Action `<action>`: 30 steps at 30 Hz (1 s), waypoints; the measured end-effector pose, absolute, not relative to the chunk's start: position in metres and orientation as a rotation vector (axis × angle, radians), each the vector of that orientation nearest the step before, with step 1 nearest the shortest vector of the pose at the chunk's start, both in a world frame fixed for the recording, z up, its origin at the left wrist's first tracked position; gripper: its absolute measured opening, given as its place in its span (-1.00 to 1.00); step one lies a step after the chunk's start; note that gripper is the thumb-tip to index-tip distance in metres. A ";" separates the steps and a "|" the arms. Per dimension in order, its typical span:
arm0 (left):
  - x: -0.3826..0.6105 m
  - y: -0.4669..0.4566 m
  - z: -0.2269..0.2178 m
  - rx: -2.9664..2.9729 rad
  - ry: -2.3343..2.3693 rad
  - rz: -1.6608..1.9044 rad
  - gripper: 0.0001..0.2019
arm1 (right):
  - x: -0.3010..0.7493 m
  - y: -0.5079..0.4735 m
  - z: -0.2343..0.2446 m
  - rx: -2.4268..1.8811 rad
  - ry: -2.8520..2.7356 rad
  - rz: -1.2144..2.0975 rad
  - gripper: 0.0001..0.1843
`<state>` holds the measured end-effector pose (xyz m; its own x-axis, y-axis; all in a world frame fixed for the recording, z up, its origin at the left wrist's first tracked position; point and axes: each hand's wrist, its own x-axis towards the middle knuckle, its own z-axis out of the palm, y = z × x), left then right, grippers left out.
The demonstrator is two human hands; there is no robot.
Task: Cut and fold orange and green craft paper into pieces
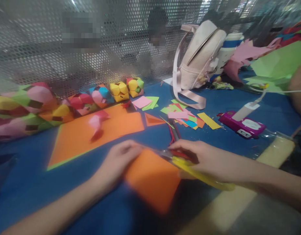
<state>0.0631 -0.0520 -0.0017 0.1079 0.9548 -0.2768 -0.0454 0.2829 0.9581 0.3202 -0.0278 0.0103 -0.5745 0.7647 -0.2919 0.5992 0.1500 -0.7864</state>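
My left hand (122,158) pinches the upper left edge of a square orange sheet of paper (152,181), which is tilted and a little blurred. In my right hand (196,156) is a pair of scissors (194,169) with red and yellow handles. Their blades lie along the upper edge of the paper, close to my left fingers; whether they are open or cut into it I cannot tell. Just beyond my hands are a folded orange triangle of paper (154,120) and a dark tool with red (174,132), partly hidden.
Folded paper balls (82,102) line the left back by a perforated metal screen (116,32). Larger orange sheets (74,140), coloured paper scraps (184,115), a purple power adapter (242,124) with a cable, and a pale backpack (199,55) lie around. A person's arm (298,91) shows at right.
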 end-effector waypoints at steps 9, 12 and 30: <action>0.062 -0.054 -0.004 1.006 1.189 0.955 -0.72 | 0.317 -0.026 0.014 -1.353 -2.291 1.282 -0.53; 0.061 -0.054 -0.005 1.000 1.189 0.952 -0.71 | 0.317 -0.026 0.013 -1.346 -2.290 1.291 -0.54; 0.056 -0.047 -0.008 1.051 1.245 0.970 -0.71 | 0.336 0.006 0.017 -1.552 -2.236 0.459 -0.59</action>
<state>0.0560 -0.0469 -0.0081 0.0856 0.9649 -0.2482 -0.0041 0.2494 0.9684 0.3363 0.0062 0.0174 -0.3182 0.9402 0.1214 0.8165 0.3368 -0.4689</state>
